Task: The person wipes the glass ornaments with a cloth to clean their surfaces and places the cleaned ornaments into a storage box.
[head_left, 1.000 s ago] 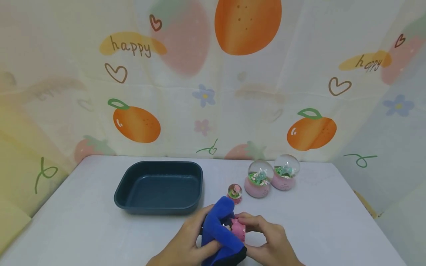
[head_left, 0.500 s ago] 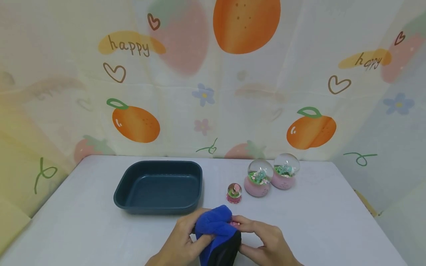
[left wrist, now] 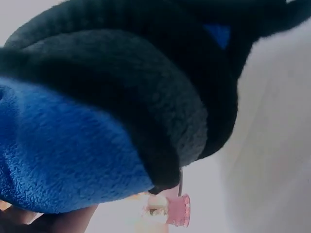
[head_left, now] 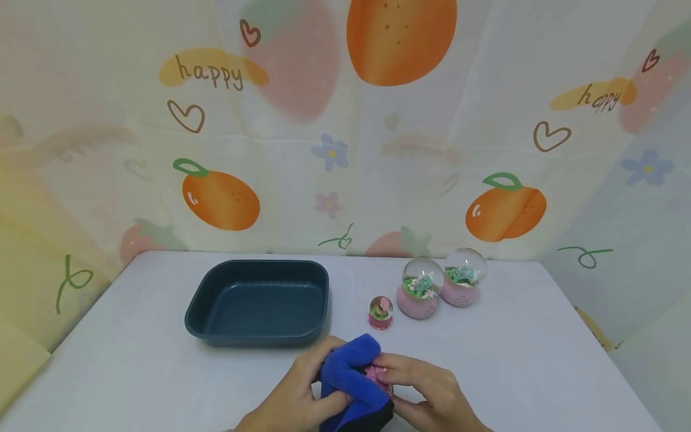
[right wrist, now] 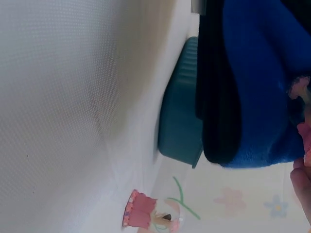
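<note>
My left hand [head_left: 294,390] grips a plush blue cloth [head_left: 345,375] with black edging, thumb in front and fingers behind. The cloth is wrapped round a small snow globe [head_left: 379,378], whose pink base shows at the right. Fingers and thumb of my right hand [head_left: 437,390] hold that base, and its glass is mostly hidden. The right wrist view catches the blue cloth [right wrist: 262,97] and part of the pink base [right wrist: 305,138] beside my fingertips. Cloth [left wrist: 77,150] fills much of the left wrist view.
Beyond the hands stands another small pink snow globe [head_left: 380,313]. Two larger snow globes [head_left: 418,303] [head_left: 461,294] on pale pink bases stand behind it, to the right. A dark teal tray [head_left: 259,343] lies at the left on the white table [head_left: 124,336].
The cloth folded over the held snow globe, nearly covering its pink base, then drew back so the base shows again, now turned. Both hands kept their grip; the other things stayed put.
</note>
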A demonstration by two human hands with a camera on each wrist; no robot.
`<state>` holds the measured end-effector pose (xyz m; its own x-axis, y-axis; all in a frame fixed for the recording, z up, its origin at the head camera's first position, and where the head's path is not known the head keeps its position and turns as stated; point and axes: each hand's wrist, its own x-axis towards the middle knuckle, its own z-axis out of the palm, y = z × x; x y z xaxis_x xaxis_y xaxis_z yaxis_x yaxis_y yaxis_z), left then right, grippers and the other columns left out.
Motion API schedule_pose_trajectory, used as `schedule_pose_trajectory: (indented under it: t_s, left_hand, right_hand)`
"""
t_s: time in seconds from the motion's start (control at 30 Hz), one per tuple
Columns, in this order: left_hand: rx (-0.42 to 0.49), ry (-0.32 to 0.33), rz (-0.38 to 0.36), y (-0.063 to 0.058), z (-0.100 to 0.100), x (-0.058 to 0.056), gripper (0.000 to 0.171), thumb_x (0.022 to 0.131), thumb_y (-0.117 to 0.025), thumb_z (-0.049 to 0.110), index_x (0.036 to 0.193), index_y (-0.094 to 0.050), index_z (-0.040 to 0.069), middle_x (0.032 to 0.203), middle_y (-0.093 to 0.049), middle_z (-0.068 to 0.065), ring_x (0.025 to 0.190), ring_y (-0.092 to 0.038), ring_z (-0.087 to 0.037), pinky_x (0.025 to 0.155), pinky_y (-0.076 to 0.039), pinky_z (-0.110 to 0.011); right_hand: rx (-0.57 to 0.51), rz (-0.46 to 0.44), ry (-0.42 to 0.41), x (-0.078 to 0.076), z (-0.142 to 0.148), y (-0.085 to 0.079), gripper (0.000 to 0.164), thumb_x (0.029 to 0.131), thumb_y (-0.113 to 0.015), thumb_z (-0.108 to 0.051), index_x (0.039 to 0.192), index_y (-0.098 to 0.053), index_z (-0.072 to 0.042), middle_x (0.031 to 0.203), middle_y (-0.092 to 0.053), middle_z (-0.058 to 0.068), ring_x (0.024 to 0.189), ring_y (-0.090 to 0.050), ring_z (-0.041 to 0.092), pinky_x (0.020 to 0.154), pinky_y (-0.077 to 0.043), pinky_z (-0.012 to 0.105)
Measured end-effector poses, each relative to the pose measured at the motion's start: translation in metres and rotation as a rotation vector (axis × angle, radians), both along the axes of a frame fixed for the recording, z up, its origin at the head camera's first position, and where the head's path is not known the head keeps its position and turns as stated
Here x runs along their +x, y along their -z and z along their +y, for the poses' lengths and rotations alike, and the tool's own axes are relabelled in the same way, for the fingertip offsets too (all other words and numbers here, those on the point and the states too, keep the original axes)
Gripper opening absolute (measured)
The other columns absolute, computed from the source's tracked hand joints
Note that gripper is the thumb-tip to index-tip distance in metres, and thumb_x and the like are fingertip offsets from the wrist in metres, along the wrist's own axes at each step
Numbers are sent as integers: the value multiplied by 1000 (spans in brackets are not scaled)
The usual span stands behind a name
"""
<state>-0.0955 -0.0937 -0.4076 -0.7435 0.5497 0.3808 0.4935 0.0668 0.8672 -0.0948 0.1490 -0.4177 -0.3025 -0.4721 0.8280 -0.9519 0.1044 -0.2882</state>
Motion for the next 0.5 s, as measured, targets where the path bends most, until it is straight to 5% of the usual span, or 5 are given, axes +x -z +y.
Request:
schedule_pose_trajectory:
  t_s: [0.1,0.27,0.5]
  left_hand:
    - [68,-15,99,1,1,-1,33,85,-61,1,116,-58,10,99,-67,-8,86,-63,-4,71,-57,-26]
    - [127,-67,157,3,0,-1,35,81,-58,-7,113,-57,6,90,-67,-11,80,-60,-2,65,-54,-26]
    - [178,23,42,4,-3,-4,38,86,-55,-2,123,-55,4,101,-68,-17,88,-65,-5,67,-59,-29]
  right_hand:
    - [-4,21,-20,-2,-1,0,25,94,-66,-11,111,-65,8,121,-68,18,122,-63,17,98,-49,21]
    - [1,7,-38,-1,-1,0,24,95,-64,-9,109,-63,10,125,-67,18,127,-59,14,99,-48,20]
    - [13,-57,5,6,2,-3,33,92,-69,-11,115,-59,10,124,-65,21,121,-64,18,97,-49,20]
